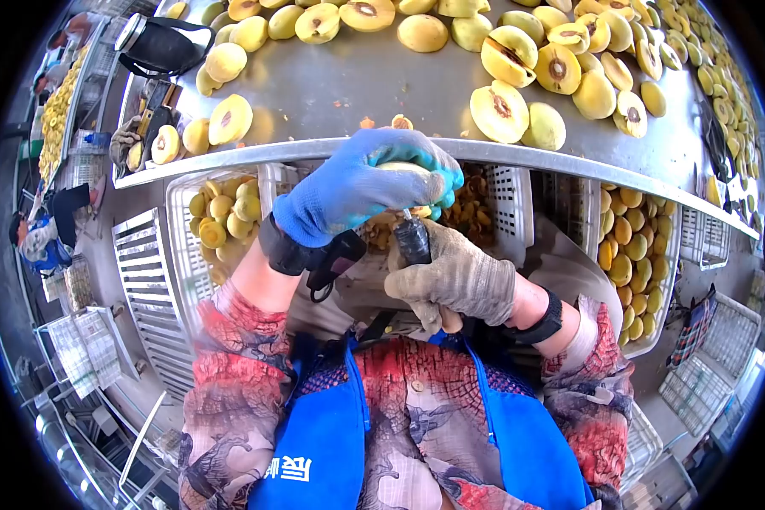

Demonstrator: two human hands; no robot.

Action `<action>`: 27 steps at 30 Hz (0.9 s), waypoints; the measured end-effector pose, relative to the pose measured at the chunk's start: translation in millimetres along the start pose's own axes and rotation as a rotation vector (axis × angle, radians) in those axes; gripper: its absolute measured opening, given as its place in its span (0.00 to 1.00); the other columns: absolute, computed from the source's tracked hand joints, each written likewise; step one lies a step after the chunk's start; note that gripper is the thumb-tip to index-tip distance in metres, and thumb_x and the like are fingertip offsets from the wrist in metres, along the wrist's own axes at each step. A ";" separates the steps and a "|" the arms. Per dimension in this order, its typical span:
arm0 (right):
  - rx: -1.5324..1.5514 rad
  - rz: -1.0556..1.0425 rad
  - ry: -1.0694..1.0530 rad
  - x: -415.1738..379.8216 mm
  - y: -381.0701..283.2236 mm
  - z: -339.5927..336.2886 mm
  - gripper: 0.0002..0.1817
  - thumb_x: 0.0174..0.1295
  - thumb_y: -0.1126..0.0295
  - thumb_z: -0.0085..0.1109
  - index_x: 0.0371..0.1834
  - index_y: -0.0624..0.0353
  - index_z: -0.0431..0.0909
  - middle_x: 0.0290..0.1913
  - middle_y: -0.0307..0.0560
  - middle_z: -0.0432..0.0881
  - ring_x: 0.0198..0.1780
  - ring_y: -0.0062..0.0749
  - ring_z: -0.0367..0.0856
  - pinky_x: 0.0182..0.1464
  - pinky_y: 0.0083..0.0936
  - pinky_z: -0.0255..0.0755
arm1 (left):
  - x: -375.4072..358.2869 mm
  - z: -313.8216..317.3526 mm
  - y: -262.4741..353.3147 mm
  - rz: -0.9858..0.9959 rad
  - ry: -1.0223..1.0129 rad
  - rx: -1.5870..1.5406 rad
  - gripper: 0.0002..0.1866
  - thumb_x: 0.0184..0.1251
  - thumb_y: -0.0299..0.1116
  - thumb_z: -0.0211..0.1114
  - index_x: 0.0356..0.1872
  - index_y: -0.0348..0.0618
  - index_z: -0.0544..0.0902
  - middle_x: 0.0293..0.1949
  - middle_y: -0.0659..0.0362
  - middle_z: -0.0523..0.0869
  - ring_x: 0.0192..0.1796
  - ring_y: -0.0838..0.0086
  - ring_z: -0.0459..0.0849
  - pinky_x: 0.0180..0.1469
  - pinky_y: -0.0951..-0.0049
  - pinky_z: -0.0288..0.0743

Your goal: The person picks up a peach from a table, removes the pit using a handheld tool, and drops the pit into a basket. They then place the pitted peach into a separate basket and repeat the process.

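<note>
My left hand [369, 183], in a blue glove with teal fingers, is wrapped round a pale yellow fruit [403, 167] that shows only in part between the fingers. Just below it, my right hand [454, 276], in a grey-brown glove, grips the black handle of a tool [412, 240]. The tool's short metal tip points up at the fruit; whether it touches the flesh is hard to tell. Both hands are in front of the metal table's edge [314, 151], above a crate of orange-brown scraps [474, 208].
Halved yellow fruits [499, 110] lie across the metal table, with a dark flask [166, 42] at its left. Crates of fruit stand below on the left [178, 223] and right [664, 293]. A person [42, 238] is at the far left.
</note>
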State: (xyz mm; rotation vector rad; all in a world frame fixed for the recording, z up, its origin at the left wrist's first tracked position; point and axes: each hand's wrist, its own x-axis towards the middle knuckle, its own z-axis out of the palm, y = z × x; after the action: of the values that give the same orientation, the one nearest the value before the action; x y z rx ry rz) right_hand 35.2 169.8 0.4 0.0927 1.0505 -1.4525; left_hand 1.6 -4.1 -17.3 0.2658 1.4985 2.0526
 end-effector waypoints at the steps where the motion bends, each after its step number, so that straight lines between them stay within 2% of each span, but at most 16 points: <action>1: 0.061 -0.017 -0.047 0.1 3.3 -2.0 0.10 0.53 0.73 0.61 0.33 0.61 0.68 0.15 0.41 0.70 0.11 0.25 0.71 0.10 0.23 0.65 | -1.3 0.7 1.1 -0.034 0.009 0.008 0.18 0.59 0.36 0.66 0.45 0.32 0.79 0.47 0.47 0.81 0.46 0.63 0.83 0.48 0.64 0.79; 4: 0.177 -0.010 -0.227 -1.8 8.9 -11.7 0.10 0.52 0.74 0.62 0.31 0.61 0.69 0.14 0.40 0.70 0.11 0.25 0.70 0.10 0.21 0.62 | -3.8 6.0 9.0 -0.096 0.022 0.004 0.18 0.58 0.36 0.67 0.45 0.33 0.80 0.48 0.47 0.81 0.46 0.63 0.83 0.49 0.63 0.79; 8: 0.317 -0.044 -0.241 -6.7 8.9 -4.6 0.09 0.52 0.73 0.61 0.26 0.60 0.69 0.11 0.42 0.70 0.08 0.24 0.67 0.09 0.20 0.59 | -5.1 10.1 12.4 -0.087 0.022 -0.058 0.18 0.57 0.35 0.67 0.44 0.33 0.80 0.48 0.47 0.81 0.46 0.63 0.83 0.49 0.63 0.79; 14: -0.074 -0.008 0.071 -7.6 -4.7 6.0 0.09 0.51 0.72 0.61 0.28 0.59 0.70 0.11 0.42 0.70 0.08 0.24 0.67 0.09 0.20 0.59 | -0.4 10.5 5.7 -0.048 0.060 -0.055 0.16 0.58 0.35 0.67 0.42 0.34 0.80 0.47 0.47 0.82 0.45 0.64 0.84 0.49 0.65 0.79; 17: -0.099 -0.027 0.104 -5.7 -3.0 6.6 0.08 0.52 0.73 0.61 0.28 0.60 0.70 0.11 0.42 0.70 0.08 0.24 0.67 0.09 0.20 0.59 | 0.3 10.3 4.5 -0.068 0.079 -0.046 0.16 0.58 0.35 0.67 0.42 0.34 0.80 0.46 0.47 0.82 0.45 0.65 0.84 0.48 0.65 0.79; 20: 0.070 -0.013 -0.036 -8.4 2.2 -1.1 0.08 0.52 0.74 0.61 0.27 0.61 0.70 0.11 0.41 0.69 0.08 0.25 0.66 0.09 0.20 0.59 | -1.6 15.0 2.6 -0.021 0.092 -0.089 0.16 0.59 0.36 0.66 0.42 0.34 0.80 0.45 0.47 0.82 0.44 0.64 0.84 0.47 0.65 0.80; 23: 0.307 -0.064 -0.324 -7.5 12.9 -9.3 0.09 0.53 0.72 0.61 0.30 0.63 0.70 0.11 0.43 0.71 0.08 0.26 0.68 0.10 0.20 0.62 | -4.3 21.7 9.5 0.006 0.080 -0.139 0.17 0.60 0.38 0.64 0.43 0.33 0.80 0.44 0.46 0.82 0.43 0.63 0.84 0.46 0.65 0.80; 24: 0.365 -0.063 -0.370 -9.5 11.2 -8.3 0.08 0.53 0.73 0.61 0.26 0.62 0.70 0.11 0.42 0.70 0.07 0.25 0.67 0.10 0.20 0.61 | -4.6 23.6 11.1 0.008 0.073 -0.156 0.18 0.60 0.39 0.63 0.43 0.33 0.79 0.44 0.46 0.82 0.43 0.62 0.84 0.46 0.65 0.80; 27: 0.319 -0.103 -0.333 -10.3 7.1 -10.7 0.08 0.53 0.74 0.61 0.25 0.62 0.70 0.10 0.42 0.70 0.07 0.25 0.67 0.10 0.20 0.61 | -1.8 28.2 8.4 0.065 0.171 -0.226 0.20 0.61 0.41 0.61 0.44 0.32 0.79 0.43 0.46 0.82 0.41 0.62 0.84 0.44 0.65 0.81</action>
State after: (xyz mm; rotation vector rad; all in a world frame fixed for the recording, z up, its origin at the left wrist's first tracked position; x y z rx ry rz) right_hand 37.8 185.6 -3.2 0.0235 0.5565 -1.6531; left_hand 13.7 15.9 0.6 0.0514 1.3527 2.3239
